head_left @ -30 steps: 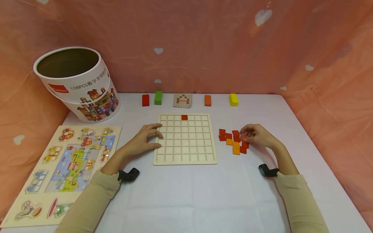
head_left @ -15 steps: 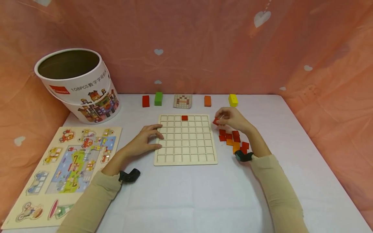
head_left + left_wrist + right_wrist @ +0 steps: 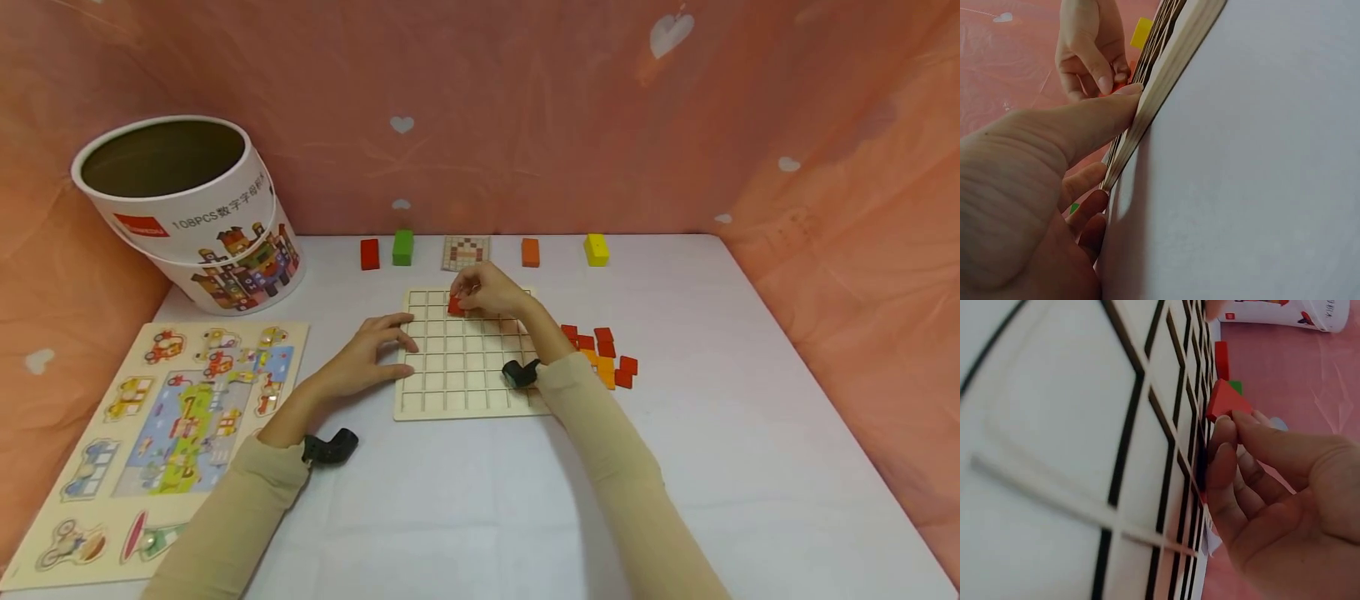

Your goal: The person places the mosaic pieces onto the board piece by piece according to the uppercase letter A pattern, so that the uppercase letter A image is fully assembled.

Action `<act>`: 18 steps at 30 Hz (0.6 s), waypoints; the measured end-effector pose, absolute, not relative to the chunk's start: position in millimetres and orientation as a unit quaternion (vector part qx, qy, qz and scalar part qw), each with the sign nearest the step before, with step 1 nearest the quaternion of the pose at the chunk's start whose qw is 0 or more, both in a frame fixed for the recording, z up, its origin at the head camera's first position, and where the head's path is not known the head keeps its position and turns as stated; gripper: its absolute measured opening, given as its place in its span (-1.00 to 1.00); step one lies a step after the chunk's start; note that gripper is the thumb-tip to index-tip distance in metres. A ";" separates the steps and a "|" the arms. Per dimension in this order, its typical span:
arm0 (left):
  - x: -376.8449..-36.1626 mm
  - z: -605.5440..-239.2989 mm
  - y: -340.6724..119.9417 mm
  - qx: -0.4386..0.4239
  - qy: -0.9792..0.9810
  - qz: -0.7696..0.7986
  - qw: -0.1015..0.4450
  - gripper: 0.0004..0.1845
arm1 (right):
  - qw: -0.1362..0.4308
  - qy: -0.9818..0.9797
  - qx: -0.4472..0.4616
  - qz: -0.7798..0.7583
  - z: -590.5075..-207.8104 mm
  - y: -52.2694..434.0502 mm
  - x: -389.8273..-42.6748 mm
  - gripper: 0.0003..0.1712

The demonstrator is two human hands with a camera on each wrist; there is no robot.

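My right hand [image 3: 491, 292] pinches a red square tile [image 3: 454, 307] between thumb and fingertips over the upper part of the wooden grid board [image 3: 446, 400]. In the right wrist view the red tile [image 3: 1229, 400] is tilted, one corner close to the board's surface. Along the board's left edge rests my left hand [image 3: 367, 358], thumb and fingers spread and touching the rim. The left wrist view has its thumb [image 3: 1100, 122] against the board's side [image 3: 1172, 69]. The tile in the top row is hidden behind my right hand.
Loose red tiles [image 3: 628, 367] and orange tiles [image 3: 606, 373] lie right of the board. Behind it are a pattern card [image 3: 466, 250] and red [image 3: 370, 254], green [image 3: 402, 247], orange [image 3: 530, 252] and yellow [image 3: 597, 249] blocks. A bucket [image 3: 202, 225] and picture puzzle [image 3: 127, 467] stand left.
My right hand has picked a red tile from the pile and carried it left over the board's upper rows. My left hand has stayed at the board's left edge.
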State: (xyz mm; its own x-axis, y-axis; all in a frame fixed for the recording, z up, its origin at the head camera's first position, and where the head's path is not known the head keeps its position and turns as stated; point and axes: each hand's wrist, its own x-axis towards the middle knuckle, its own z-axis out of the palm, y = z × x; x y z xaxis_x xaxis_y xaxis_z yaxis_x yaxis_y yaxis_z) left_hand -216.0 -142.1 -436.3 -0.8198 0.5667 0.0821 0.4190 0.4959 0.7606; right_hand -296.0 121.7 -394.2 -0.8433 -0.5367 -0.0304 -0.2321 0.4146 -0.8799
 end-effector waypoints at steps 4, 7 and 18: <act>-216.3 -436.5 -142.2 0.284 0.861 0.412 0.090 -0.74 | 0.156 0.836 -0.242 -0.467 -397.3 116.3 -298.5 -0.87; -216.7 -436.3 -142.8 0.284 0.862 0.411 0.089 -0.74 | 0.149 0.847 -0.250 -0.444 -397.9 114.4 -298.7 -0.89; -215.5 -436.3 -142.1 0.287 0.859 0.415 0.087 -0.74 | 0.108 0.854 -0.237 -0.449 -393.3 150.1 -289.9 -0.77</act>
State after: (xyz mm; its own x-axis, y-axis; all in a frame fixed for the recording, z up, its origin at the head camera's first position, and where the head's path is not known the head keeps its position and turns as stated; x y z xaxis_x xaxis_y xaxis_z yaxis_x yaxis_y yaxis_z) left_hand -215.5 -142.1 -436.3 -0.8204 0.5649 0.0882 0.4206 0.4917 0.7625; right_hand -289.9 150.1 -393.3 -0.8643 -0.5023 0.0277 -0.3074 0.4838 -0.8194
